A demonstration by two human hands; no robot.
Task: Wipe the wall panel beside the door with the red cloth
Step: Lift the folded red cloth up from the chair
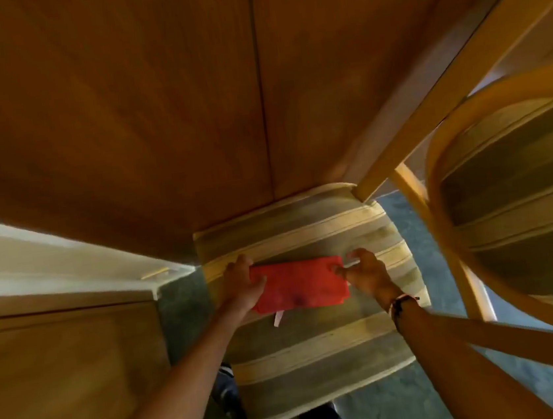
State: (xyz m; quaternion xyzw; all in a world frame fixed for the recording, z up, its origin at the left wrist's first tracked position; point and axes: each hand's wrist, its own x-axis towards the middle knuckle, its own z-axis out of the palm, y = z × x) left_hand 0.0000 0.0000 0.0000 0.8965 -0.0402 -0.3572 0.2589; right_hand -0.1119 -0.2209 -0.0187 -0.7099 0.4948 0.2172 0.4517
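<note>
A folded red cloth (299, 284) lies flat on the striped seat of a chair (319, 359), a small white tag sticking out at its near edge. My left hand (242, 282) grips the cloth's left end, thumb on top. My right hand (366, 273) pinches its right end with the fingertips. The brown wooden wall panel (118, 106) rises straight ahead above the chair, with a vertical seam running down it.
A white door frame (50, 266) and a wooden door (64, 388) stand at the left. A second chair with a curved wooden back (527, 215) is close on the right. Green carpet (182, 306) shows around the chair; my legs are below.
</note>
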